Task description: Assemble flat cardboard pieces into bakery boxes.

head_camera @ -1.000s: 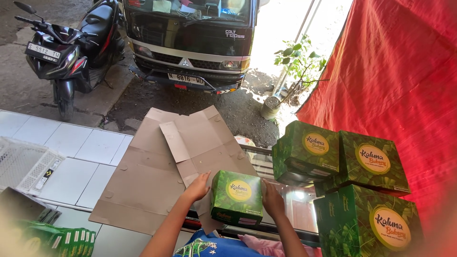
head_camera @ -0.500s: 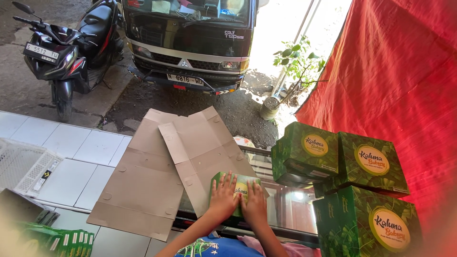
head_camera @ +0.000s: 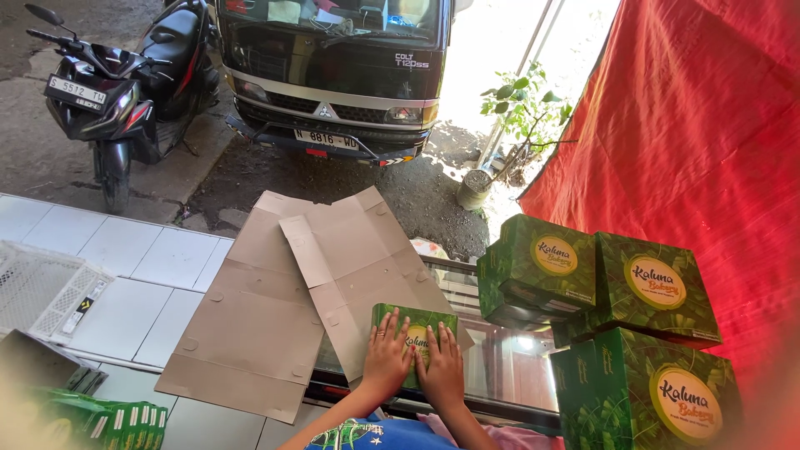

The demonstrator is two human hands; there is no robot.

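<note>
hands [head_camera: 417, 367] flat on green box [head_camera: 414, 321], cardboard [head_camera: 275, 300] beneath

green leaf-patterned box [head_camera: 414, 318], brown cardboard [head_camera: 275, 308], red tarp [head_camera: 708, 142]

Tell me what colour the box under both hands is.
Green with a leaf pattern and a yellow round patch: the box under the left hand and right hand, head view.

both hands, left hand [head_camera: 387, 354] and right hand [head_camera: 442, 367], press flat on a small green box [head_camera: 414, 332] lying on unfolded brown cardboard [head_camera: 275, 308]. to the right, stacked green boxes [head_camera: 600, 287] stand close and wall off that side, with a red cloth [head_camera: 700, 142] behind them. to the left, the flat cardboard and white tiled surface [head_camera: 125, 275] give open passage, until the white crate [head_camera: 42, 287] and the green packs [head_camera: 117, 421] at the near left corner.
</note>
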